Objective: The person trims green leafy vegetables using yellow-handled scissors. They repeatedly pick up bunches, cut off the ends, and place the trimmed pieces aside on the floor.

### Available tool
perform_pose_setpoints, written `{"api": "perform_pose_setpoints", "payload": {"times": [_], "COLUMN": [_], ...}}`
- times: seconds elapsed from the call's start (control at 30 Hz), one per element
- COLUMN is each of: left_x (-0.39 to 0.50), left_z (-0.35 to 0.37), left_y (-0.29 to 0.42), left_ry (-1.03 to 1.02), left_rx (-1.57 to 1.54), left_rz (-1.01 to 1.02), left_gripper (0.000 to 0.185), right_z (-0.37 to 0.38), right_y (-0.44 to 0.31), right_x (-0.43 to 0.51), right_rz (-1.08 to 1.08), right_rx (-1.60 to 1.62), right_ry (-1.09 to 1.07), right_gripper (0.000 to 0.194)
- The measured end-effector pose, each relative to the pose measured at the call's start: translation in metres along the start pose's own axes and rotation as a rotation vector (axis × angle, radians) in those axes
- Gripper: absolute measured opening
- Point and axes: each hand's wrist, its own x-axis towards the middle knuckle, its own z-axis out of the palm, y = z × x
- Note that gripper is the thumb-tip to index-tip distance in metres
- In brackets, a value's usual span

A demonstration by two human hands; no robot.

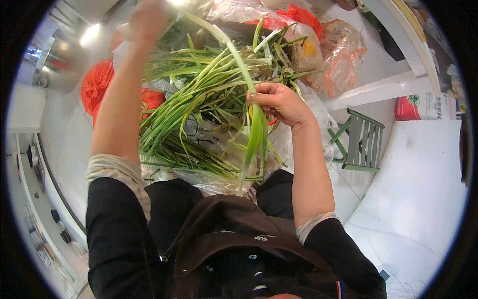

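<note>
My right hand (282,102) pinches a long scallion (235,52) partway along, its green leaves hanging below the fingers. Under the same hand show yellow and red curved parts, perhaps handles, mostly hidden. My left hand (148,20) is stretched far forward at the top, near the scallion's pale end; it is motion-blurred and its grip is unclear. Between my arms lies a loose heap of scallions (190,93), with a darker bundle of green stalks (186,155) nearer my knees. Wilted leaves and trimmings (283,56) lie at the far right of the heap.
Clear plastic sheeting (209,181) lies under the stalks. A red plastic bag (97,86) sits left, clear bags (336,56) far right. A green folding stool (362,140) stands right, beside a white surface (414,179). A metal pot (61,61) is far left, above white shelving (44,209).
</note>
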Motion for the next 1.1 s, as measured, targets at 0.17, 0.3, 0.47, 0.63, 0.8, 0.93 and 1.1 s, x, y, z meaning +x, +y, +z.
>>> {"api": "perform_pose_setpoints", "payload": {"times": [0.17,0.3,0.47,0.63,0.8,0.93,1.1], "left_x": [0.072,0.075,0.083,0.071,0.009,-0.062,-0.139], "left_z": [0.014,-0.005,-0.012,-0.031,-0.007,0.023,-0.013], "left_y": [-0.09,-0.031,-0.058,-0.012,0.044,0.1,0.127], "left_ry": [0.468,0.392,0.511,0.473,0.01,-0.158,-0.617], "left_rx": [0.196,0.281,0.127,-0.116,-0.494,-0.079,-0.853], "left_rz": [0.206,0.065,-0.021,-0.049,0.105,0.695,0.357], "left_gripper": [0.027,0.021,0.021,0.024,0.033,0.038,0.025], "right_z": [-0.034,-0.059,-0.089,-0.092,-0.076,-0.076,-0.057], "right_y": [-0.001,0.004,0.017,0.009,-0.003,-0.001,0.0], "right_x": [-0.014,-0.016,-0.02,-0.022,0.003,0.001,0.021], "right_rz": [-0.098,-0.123,-0.184,-0.392,-0.501,-0.541,-0.483], "right_rx": [0.175,0.245,0.37,0.545,0.86,0.827,0.554], "right_ry": [-0.002,0.048,0.125,0.391,0.419,0.397,0.279], "right_gripper": [0.017,0.02,0.021,0.019,0.017,0.018,0.02]}}
